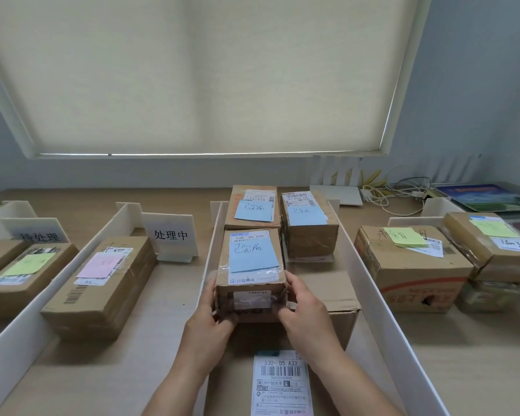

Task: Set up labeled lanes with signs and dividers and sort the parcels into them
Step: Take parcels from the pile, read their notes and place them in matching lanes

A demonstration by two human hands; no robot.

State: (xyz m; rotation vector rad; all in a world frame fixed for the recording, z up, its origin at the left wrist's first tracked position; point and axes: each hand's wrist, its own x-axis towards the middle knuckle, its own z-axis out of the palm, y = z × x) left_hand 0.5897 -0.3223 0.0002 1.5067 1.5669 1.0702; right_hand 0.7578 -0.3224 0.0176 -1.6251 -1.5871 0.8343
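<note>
Your left hand (206, 318) and right hand (305, 307) curl around the near end of a blue-noted parcel (251, 274), gripping it from either side. That parcel sits atop a larger flat box (339, 298), between two white dividers (373, 283). Beyond the parcel stand two more blue-noted parcels (308, 225). Left of it, a sign (171, 235) rests on the wooden table (168, 298). Behind hangs a drawn window blind (204, 73).

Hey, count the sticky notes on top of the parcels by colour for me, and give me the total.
Blue notes: 3, one on the parcel gripped by the left hand and right hand
Green notes: 3
Pink notes: 1
Total: 7
</note>
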